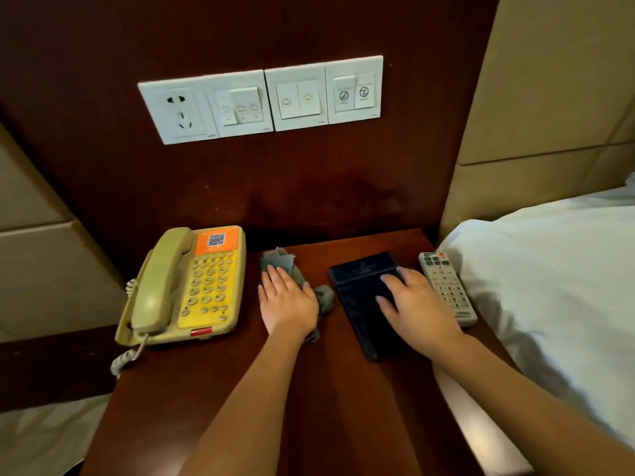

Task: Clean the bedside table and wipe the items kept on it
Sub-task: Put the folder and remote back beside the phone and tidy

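One telephone (192, 286), one remote (446, 286), one cloth (279, 261) under flat left hand (287, 300), one folder (357, 324) under flat right hand (412, 304).

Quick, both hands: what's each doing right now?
Left hand: open, pressing flat on the grey cloth.
Right hand: open, fingers resting on the dark folder.

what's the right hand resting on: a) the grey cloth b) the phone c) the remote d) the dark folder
d: the right hand lies flat, fingers spread, on the dark folder, while the left hand presses the grey cloth.
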Available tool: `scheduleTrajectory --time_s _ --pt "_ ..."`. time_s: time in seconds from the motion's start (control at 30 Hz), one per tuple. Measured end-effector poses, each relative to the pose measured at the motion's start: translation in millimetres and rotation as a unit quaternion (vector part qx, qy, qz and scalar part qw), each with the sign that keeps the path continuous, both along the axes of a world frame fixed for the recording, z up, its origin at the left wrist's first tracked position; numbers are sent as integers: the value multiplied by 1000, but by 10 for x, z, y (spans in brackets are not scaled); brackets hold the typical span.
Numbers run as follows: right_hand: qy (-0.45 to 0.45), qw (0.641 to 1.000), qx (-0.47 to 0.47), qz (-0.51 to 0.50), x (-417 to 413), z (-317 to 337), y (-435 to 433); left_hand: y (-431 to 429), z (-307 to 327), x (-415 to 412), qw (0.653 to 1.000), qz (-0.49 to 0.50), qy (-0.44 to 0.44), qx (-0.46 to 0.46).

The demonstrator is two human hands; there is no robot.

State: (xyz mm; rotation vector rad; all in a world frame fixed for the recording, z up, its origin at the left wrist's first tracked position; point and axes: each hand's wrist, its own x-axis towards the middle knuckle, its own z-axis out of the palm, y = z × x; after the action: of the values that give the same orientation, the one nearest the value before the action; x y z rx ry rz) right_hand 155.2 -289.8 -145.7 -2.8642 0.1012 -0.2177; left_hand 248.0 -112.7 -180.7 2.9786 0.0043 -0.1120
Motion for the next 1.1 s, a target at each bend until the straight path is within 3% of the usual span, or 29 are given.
scheduleTrajectory --time_s 0.13,0.4,0.6,0.73,0.93,1.1 --pt "149 987 25 -59 398 32 65 14 9 388 997 -72 -4 7" --pt "230 965 21 -120 886 -31 316 100 26 848 980 -197 -8 22" --pt "201 969 18 -142 913 74 351 105 36 858 977 -210 -12 19" --pt "157 972 82 -156 898 315 167 -16 63 744 976 -212 -26 42" --pt "111 965 179 -158 946 740 -128 -532 67 331 948 -310 0 67" --pt "99 962 197 -163 848 842 -40 -558 43 -122 912 -374 14 170"
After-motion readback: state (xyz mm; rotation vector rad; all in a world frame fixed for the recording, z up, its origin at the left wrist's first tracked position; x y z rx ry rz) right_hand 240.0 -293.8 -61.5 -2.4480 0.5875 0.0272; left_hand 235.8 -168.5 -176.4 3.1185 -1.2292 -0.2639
